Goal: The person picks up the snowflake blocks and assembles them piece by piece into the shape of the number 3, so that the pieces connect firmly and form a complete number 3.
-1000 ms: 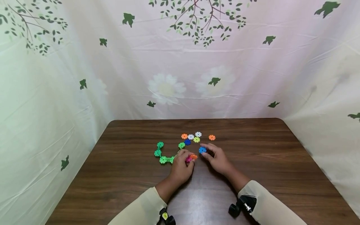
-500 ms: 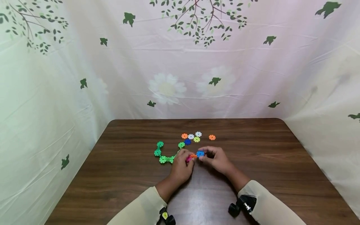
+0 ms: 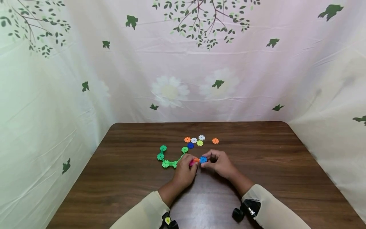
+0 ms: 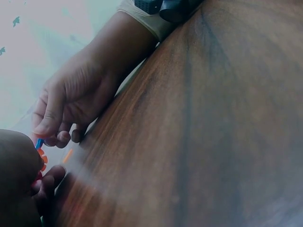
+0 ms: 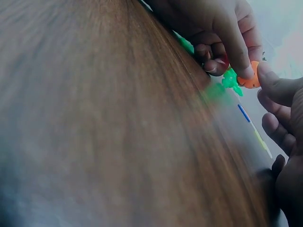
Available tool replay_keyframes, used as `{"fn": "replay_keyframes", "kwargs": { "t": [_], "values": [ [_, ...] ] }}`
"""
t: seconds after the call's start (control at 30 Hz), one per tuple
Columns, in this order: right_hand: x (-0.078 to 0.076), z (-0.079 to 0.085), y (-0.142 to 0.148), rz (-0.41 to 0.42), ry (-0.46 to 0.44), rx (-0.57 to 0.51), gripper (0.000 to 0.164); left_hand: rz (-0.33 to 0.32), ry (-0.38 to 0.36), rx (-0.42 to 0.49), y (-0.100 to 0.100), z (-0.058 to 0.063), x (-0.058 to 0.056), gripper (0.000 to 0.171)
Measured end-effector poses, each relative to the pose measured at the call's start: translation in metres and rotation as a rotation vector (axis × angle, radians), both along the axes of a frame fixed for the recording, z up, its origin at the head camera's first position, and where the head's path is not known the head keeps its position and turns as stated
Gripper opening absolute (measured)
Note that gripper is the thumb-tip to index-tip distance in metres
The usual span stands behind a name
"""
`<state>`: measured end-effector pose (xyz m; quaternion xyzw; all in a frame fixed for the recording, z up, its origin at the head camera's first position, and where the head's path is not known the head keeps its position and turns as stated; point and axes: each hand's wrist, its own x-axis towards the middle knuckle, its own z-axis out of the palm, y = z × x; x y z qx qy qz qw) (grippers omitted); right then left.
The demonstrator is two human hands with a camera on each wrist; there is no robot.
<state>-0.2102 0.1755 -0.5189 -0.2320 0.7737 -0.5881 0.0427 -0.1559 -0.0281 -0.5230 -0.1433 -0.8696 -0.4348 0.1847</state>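
My left hand [image 3: 185,170] pinches a pink notched disc [image 3: 192,163] and an orange notched disc [image 3: 196,160] joined to it. Between the thumb and fingers of my right hand [image 3: 221,163] is a blue notched disc [image 3: 203,159], its edge against the orange one. In the left wrist view the blue disc [image 4: 39,143] meets the orange disc [image 4: 44,158] edge on. A curved chain of green discs [image 3: 166,163] runs from the left round to beneath my left hand, which hides part of it.
Beyond the hands lie loose discs: a dark blue one [image 3: 190,145], a yellow one [image 3: 199,143], two white ones [image 3: 201,137] and two orange ones [image 3: 215,141]. The brown wooden table [image 3: 128,184] ends at a hanging printed cloth [image 3: 183,63].
My right hand has carried the blue disc left and slightly toward me, from apart to contact with the orange disc. My left hand has stayed in place.
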Motion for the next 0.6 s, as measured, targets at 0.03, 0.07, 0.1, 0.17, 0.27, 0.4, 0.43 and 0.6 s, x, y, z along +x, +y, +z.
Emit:
{"fn": "replay_keyframes", "kwargs": {
  "t": [0.03,0.07,0.1,0.17,0.27,0.4,0.43,0.6],
  "values": [
    [0.0008,-0.0001,-0.0008,-0.001,0.000,0.000,0.023,0.003,-0.024,0.005,-0.0001,0.0002,0.0004,0.005],
    [0.0016,0.0000,-0.0018,-0.003,-0.001,-0.001,0.023,0.005,-0.047,0.007,-0.0001,0.0010,0.0010,0.004],
    [0.0023,0.0001,-0.0026,-0.003,-0.006,-0.004,0.022,0.007,-0.071,0.012,-0.0001,0.0013,0.0015,0.004],
    [0.0033,0.0011,-0.0031,-0.004,-0.013,-0.006,0.022,0.009,-0.094,0.011,0.0009,0.0027,0.0018,0.004],
    [0.0041,0.0023,-0.0036,-0.007,-0.033,-0.002,0.022,0.007,-0.107,0.013,0.0016,0.0043,0.0020,0.005],
    [0.0046,0.0042,-0.0045,-0.014,-0.051,-0.003,0.023,0.002,-0.109,0.018,0.0019,0.0062,0.0020,0.005],
    [0.0049,0.0048,-0.0049,-0.013,-0.051,-0.003,0.023,0.001,-0.106,0.018,0.0019,0.0065,0.0020,0.005],
    [0.0075,0.0074,-0.0063,-0.010,-0.043,0.015,0.024,-0.008,-0.072,-0.012,0.0021,0.0070,0.0028,0.006]
  ]
}}
